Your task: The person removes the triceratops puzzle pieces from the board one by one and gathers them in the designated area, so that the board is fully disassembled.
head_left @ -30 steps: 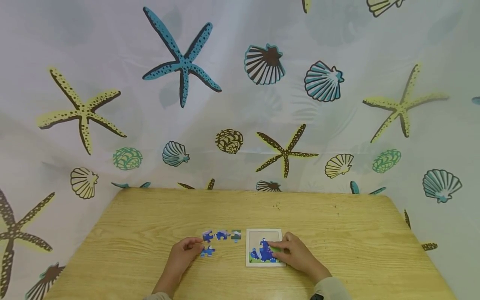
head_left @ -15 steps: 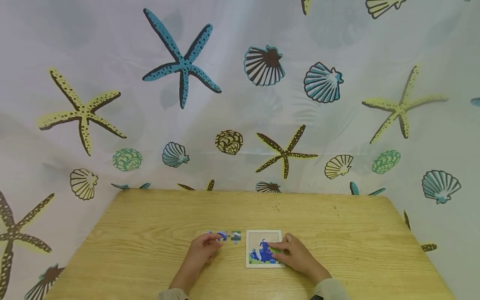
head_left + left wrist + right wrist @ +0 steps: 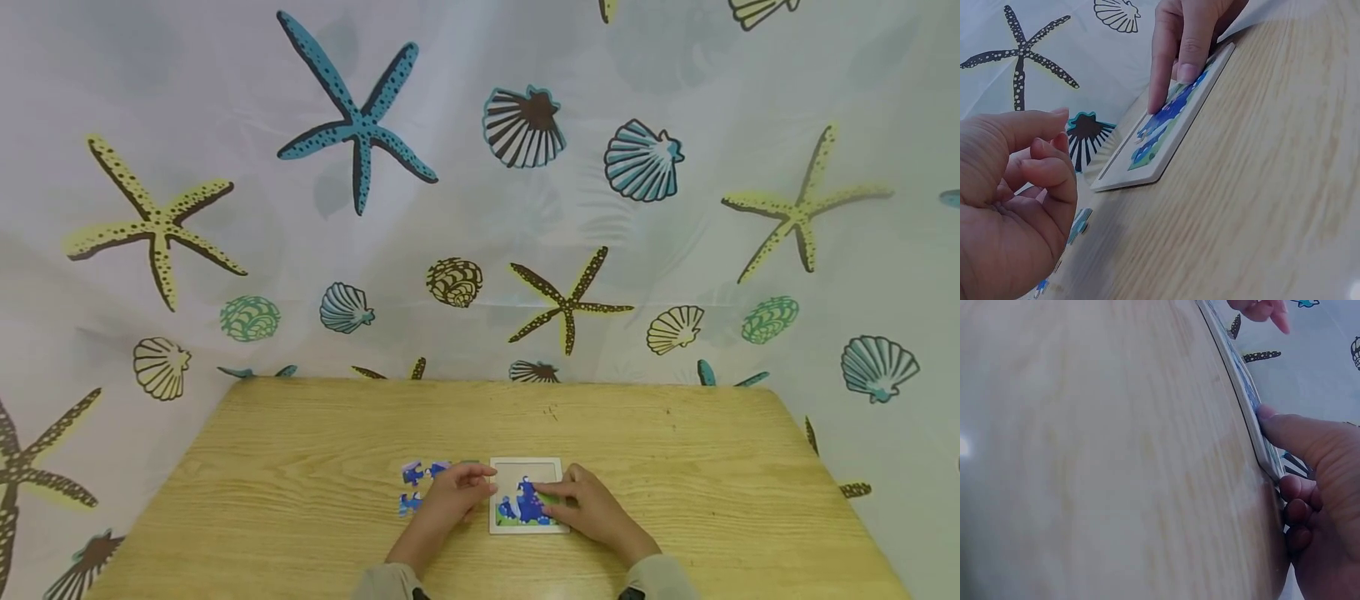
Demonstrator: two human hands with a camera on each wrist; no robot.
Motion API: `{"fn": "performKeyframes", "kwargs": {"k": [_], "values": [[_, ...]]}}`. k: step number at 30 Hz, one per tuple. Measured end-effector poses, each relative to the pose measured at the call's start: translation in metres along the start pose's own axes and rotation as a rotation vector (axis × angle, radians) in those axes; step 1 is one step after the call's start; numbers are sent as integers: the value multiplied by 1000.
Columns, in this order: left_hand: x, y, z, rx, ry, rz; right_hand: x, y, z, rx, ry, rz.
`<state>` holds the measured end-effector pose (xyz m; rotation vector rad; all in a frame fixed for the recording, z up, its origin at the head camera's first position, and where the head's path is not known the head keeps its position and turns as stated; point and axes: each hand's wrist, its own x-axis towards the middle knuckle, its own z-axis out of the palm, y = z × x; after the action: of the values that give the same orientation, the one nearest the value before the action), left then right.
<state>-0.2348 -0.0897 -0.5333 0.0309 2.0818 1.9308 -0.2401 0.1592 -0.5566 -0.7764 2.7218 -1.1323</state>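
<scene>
A square jigsaw puzzle tray (image 3: pixel 510 477) with a pale rim lies mid-table. Blue and green puzzle pieces (image 3: pixel 529 508) fill its lower part, while its upper part shows bare backing. My right hand (image 3: pixel 597 507) rests on the tray's right side, thumb and index finger pressing the laid pieces. In the right wrist view, its other fingers (image 3: pixel 1297 512) curl beside the tray's edge. My left hand (image 3: pixel 450 497) hovers at the tray's left edge, index finger extended and the others loosely curled; nothing shows between its fingers in the left wrist view (image 3: pixel 1022 194).
Loose puzzle pieces lie left of the tray: one piece (image 3: pixel 412 473) at the back, another blue piece (image 3: pixel 437 470) beside it, a lower piece (image 3: pixel 409 503), and a greenish one (image 3: pixel 470 462) mostly behind my left hand. A patterned curtain (image 3: pixel 465 208) hangs behind the wooden table (image 3: pixel 300 467).
My left hand has moved right, from beside the leftmost loose pieces, past the others, to the tray's left edge. My right hand has stayed on the tray.
</scene>
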Motion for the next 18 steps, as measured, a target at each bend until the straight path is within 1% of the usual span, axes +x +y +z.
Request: {"fn": "performKeyframes", "kwargs": {"k": [3, 7, 11, 18], "values": [[3, 0, 7, -7, -27, -24, 0, 0, 0, 0, 5, -16], [6, -3, 15, -1, -51, -17, 0, 0, 0, -5, 4, -34], [8, -6, 21, 10, -60, 0, 0, 0, -1, 0, 1, -42], [10, -10, 27, 25, -57, -5, -1, 0, -1, 15, 6, -43]]}}
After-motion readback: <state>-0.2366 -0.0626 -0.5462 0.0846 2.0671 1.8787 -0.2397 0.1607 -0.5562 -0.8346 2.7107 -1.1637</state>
